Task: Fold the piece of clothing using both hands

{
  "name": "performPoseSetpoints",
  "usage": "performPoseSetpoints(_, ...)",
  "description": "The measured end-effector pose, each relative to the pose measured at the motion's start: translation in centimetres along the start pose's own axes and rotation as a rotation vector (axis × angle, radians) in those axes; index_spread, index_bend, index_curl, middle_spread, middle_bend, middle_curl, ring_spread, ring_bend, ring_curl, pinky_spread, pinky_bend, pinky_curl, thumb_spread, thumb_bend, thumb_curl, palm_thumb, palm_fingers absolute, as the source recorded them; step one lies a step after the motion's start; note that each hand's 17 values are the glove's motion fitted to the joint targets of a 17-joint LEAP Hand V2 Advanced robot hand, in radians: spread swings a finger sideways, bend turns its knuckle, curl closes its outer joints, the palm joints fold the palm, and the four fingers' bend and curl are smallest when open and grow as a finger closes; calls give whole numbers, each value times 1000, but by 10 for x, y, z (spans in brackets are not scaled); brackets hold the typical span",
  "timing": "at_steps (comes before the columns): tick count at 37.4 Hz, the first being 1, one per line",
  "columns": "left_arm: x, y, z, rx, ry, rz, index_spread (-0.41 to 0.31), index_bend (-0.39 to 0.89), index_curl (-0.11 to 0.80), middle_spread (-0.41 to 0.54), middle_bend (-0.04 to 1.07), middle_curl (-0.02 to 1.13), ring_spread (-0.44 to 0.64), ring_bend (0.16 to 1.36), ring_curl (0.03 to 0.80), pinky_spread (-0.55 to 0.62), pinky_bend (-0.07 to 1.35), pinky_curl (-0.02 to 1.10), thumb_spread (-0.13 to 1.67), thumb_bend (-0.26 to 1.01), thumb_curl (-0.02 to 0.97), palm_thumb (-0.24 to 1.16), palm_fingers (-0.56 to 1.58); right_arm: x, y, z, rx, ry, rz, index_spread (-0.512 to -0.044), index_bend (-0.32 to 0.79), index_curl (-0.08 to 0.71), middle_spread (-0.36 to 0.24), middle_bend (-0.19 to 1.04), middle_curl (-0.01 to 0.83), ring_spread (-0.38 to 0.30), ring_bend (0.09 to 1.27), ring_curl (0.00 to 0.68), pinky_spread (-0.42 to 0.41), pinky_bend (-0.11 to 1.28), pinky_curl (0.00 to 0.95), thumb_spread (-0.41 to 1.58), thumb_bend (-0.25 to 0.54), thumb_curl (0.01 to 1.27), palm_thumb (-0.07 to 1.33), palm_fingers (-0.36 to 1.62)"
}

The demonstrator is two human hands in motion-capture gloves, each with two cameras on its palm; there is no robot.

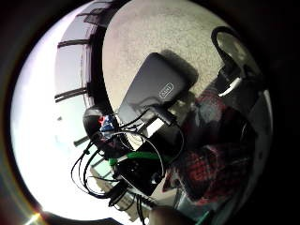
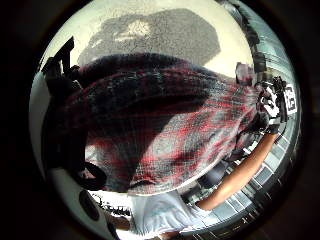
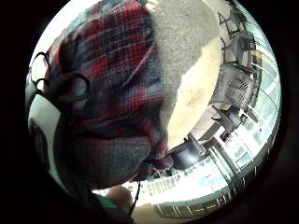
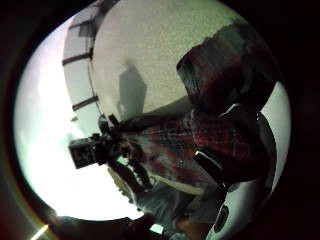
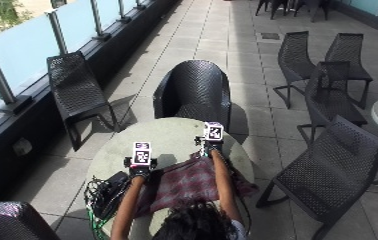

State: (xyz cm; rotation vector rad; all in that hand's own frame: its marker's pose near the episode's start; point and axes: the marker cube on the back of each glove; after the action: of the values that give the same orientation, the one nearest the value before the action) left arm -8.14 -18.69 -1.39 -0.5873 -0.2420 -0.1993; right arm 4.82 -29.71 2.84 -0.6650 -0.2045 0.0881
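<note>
A red and dark plaid garment [image 5: 189,182] lies across the near half of a round grey table [image 5: 169,132]. My left hand [image 5: 140,171] grips its far left corner and my right hand [image 5: 210,149] grips its far right corner, a little farther out. The cloth stretches between them. In the left thumb side palm view the plaid cloth [image 2: 165,120] runs out to the right hand [image 2: 272,107] and casts a shadow on the table. The plaid [image 3: 107,93] fills the right little finger side palm view. The right thumb side palm view shows the cloth [image 4: 210,135] reaching the left hand [image 4: 107,145].
A black box with a tangle of cables [image 5: 109,187] sits on the table's left edge beside my left hand, close in the left little finger side palm view [image 1: 154,84]. A black wicker chair [image 5: 194,92] stands beyond the table, another [image 5: 329,170] to its right.
</note>
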Motion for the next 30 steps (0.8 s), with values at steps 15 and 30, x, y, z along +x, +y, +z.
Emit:
performPoseSetpoints(15, 5, 5, 1, 545, 75, -26, -284, 192, 481, -323, 536, 539, -332, 696, 448, -46, 171, 351, 1350, -8, 294, 748, 861, 65, 112, 7, 647, -278, 72, -316, 174, 387, -219, 479, 467, -230, 675, 432, -177, 485, 395, 1059, 9, 293, 815, 1069)
performPoseSetpoints(30, 48, -5, 36, 893, -63, 105, -160, 153, 396, -163, 170, 411, -80, 528, 363, 110, 336, 406, 1305, -32, 289, 640, 563, 147, 181, 136, 294, -134, 343, -300, 65, 305, -75, 176, 378, 52, 407, 352, 170, 584, 409, 1043, -55, 266, 531, 284)
